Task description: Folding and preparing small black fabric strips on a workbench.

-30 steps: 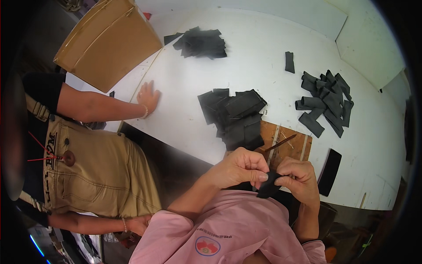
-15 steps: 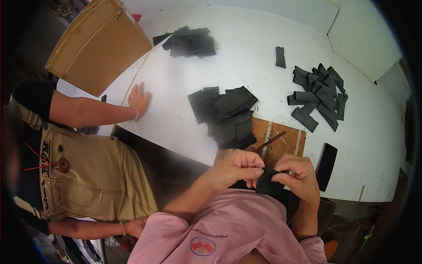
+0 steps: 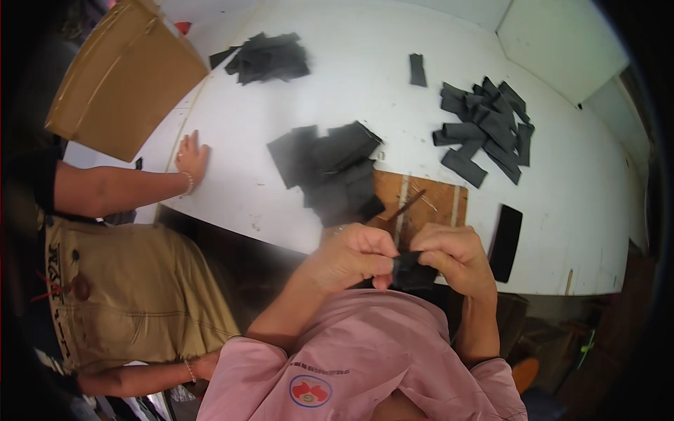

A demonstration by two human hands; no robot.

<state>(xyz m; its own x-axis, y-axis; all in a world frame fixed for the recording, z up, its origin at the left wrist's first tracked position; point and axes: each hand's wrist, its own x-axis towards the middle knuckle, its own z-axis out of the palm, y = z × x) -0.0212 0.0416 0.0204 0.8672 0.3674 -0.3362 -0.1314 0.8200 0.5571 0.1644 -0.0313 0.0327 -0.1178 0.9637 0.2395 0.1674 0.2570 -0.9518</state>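
Note:
Between my two hands, close to my chest at the table's near edge, is a small black fabric piece (image 3: 413, 272). My left hand (image 3: 354, 256) pinches its left side between thumb and fingers. On the other side my right hand (image 3: 456, 258) grips its upper right corner, fingers curled. Just beyond my hands lies a brown wooden board (image 3: 446, 200) with a thin dark pointed tool (image 3: 408, 203) on it. A pile of flat black fabric pieces (image 3: 330, 165) spreads left of the board, partly over its edge.
Folded black fabric tubes (image 3: 491, 123) are heaped at the right, with a single strip (image 3: 418, 70) behind. Another black pile (image 3: 270, 57) lies far left near a cardboard box (image 3: 130, 77). A black slab (image 3: 505, 243) rests by my right hand. At left, a person's hand (image 3: 192, 158) leans on the white table (image 3: 562, 203).
The view has shifted, so the table and piles sit further left and higher. Both my hands still pinch the black fabric piece, whose shape has turned slightly between them.

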